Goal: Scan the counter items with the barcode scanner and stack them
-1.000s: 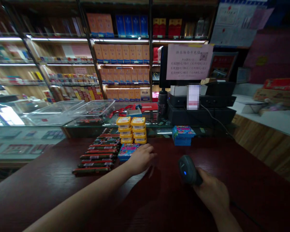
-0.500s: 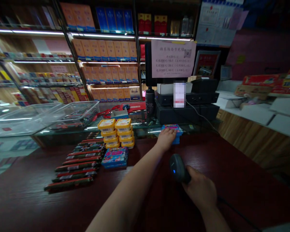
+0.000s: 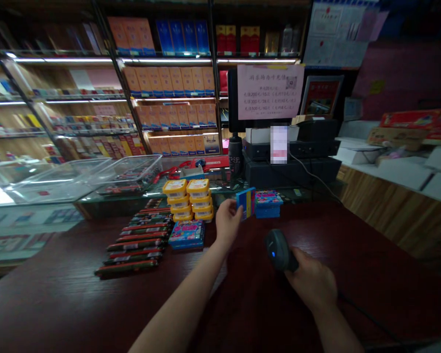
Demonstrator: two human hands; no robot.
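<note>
My left hand [image 3: 228, 220] grips a flat blue box [image 3: 245, 203] by its edge, tilted up on its side above the counter. Just right of it sits a stack of similar blue boxes [image 3: 268, 204] with colourful pink-lettered tops. In my right hand [image 3: 313, 277] is a black barcode scanner [image 3: 281, 251], its head pointing forward and a small blue light showing on it. Left of my left hand lies another small pile of blue boxes [image 3: 187, 234], in front of stacked yellow tubs [image 3: 187, 200]. A row of dark, red-edged stick packs [image 3: 135, 245] lies farther left.
The dark red counter [image 3: 250, 304] ends at a glass ledge. Along its back stand a black monitor with a pink sign [image 3: 270, 93], a dark bottle [image 3: 235, 157] and black machines [image 3: 294, 169]. Clear plastic bins [image 3: 128, 169] sit back left. The scanner's cable [image 3: 367, 314] trails right.
My left hand has lifted a blue box off the right stack and brought it left, turning it on its side. My right hand still holds the scanner; the view has shifted slightly.
</note>
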